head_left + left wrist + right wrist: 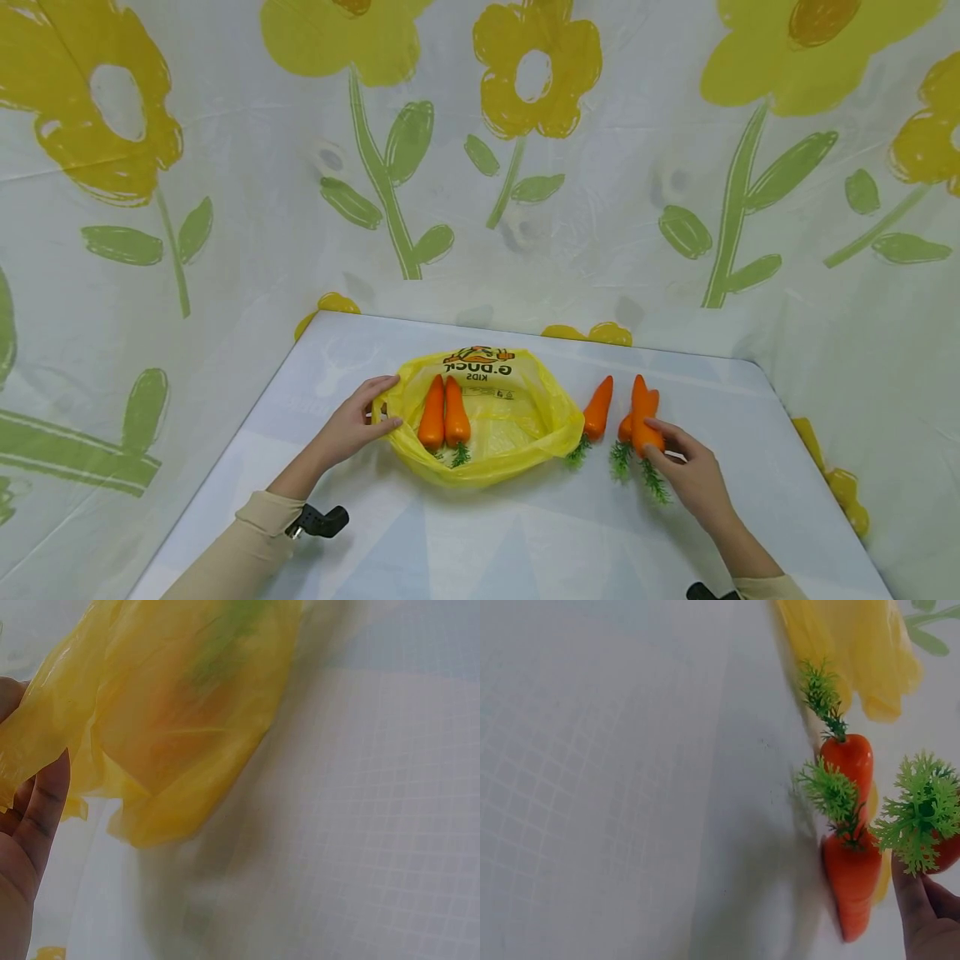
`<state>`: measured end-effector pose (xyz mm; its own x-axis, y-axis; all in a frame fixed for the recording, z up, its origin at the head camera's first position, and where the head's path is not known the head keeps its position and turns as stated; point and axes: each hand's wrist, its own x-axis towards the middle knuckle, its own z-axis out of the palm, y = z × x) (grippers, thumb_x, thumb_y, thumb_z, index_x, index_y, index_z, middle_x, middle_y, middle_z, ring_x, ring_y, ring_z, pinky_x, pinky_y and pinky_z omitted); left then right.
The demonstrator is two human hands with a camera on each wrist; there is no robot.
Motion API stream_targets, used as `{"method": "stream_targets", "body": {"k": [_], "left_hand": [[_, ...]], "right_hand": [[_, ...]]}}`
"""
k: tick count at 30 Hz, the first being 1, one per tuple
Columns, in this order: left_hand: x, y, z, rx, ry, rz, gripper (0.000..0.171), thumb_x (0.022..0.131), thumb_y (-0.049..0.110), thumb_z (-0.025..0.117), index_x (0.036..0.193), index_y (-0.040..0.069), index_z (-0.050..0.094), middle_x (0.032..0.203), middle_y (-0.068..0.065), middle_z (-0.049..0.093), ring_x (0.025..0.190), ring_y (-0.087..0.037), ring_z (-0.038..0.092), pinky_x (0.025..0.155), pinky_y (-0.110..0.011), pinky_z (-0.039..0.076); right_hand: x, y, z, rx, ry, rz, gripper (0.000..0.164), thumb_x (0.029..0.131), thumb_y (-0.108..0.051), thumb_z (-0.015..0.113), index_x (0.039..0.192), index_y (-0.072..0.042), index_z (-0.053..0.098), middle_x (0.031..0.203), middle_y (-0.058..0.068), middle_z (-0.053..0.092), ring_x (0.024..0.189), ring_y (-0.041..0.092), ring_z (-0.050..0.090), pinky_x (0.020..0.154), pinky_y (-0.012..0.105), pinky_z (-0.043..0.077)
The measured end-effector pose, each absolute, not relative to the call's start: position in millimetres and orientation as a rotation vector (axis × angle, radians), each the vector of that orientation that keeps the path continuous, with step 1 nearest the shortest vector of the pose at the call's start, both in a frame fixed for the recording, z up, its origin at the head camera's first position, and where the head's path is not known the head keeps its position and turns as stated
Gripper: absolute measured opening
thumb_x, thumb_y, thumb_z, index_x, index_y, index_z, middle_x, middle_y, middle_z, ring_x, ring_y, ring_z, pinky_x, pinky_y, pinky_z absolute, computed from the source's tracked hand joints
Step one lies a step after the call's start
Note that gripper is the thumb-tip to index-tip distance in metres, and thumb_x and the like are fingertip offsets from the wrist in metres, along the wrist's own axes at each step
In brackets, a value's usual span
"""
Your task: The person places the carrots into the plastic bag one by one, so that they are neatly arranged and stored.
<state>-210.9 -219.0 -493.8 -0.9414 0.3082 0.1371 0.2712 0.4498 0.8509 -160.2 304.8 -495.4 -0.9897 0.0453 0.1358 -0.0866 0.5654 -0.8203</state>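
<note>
A yellow plastic bag [517,467] lies with its mouth spread wide, and two toy carrots [432,417] rest side by side inside it. At the bag's left rim, my left hand [358,423] pinches the thin plastic; the left wrist view shows the bag film [45,712] between thumb and fingers. My right hand [690,471] grips a toy carrot [642,417] by its thick end, its green leafy top [922,814] hanging down. Partly hidden behind that one is another carrot [853,877] on the table. A further carrot [597,408] lies against the bag's right side.
The pale table [465,550] carries faint blue triangle shapes. Behind and beside it hangs a white cloth [600,250] printed with yellow flowers and green stems. A black strap device [318,522] sits at the left wrist.
</note>
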Motion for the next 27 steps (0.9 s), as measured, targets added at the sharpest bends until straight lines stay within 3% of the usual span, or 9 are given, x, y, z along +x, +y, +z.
{"method": "stream_targets", "body": {"k": [27], "left_hand": [[-209, -220, -487, 0.518, 2.625, 1.544, 0.07, 0.094, 0.018, 0.075, 0.153, 0.001, 0.042, 0.155, -0.021, 0.036, 0.131, -0.04, 0.049, 0.1, -0.045, 0.054]], "right_hand": [[-158, 293, -487, 0.118, -2.645, 1.435, 0.042, 0.099, -0.022, 0.069, 0.137, -0.005, 0.063, 0.136, 0.019, 0.06, 0.102, -0.011, 0.053, 0.083, 0.008, 0.051]]}}
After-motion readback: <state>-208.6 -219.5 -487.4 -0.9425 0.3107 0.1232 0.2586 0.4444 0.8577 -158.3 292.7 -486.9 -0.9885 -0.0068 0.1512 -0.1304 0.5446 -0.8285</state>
